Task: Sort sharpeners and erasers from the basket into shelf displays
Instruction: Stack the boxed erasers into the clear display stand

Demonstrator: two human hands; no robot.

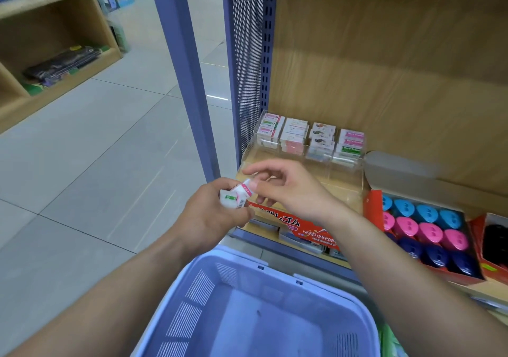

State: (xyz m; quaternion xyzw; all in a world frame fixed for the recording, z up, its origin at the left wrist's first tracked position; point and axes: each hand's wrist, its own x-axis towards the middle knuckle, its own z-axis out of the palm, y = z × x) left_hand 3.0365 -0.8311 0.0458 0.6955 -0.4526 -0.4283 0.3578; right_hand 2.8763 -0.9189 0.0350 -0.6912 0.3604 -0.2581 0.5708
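The left hand (214,213) grips a few small white paper-sleeved erasers (231,199) above the lilac plastic basket (192,296). The right hand (286,189) pinches the top pink-banded eraser (246,188). Advice: lift it clear alone, then match its sleeve to a slot in the clear acrylic shelf display (341,175).

Head view, looking down, close over hands (247,200).

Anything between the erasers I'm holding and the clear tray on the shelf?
Nothing visible. The left grip holds the erasers just in front of the tray. The right grip pinches the top eraser. The tray's near compartments are open on top; only its back row is filled.
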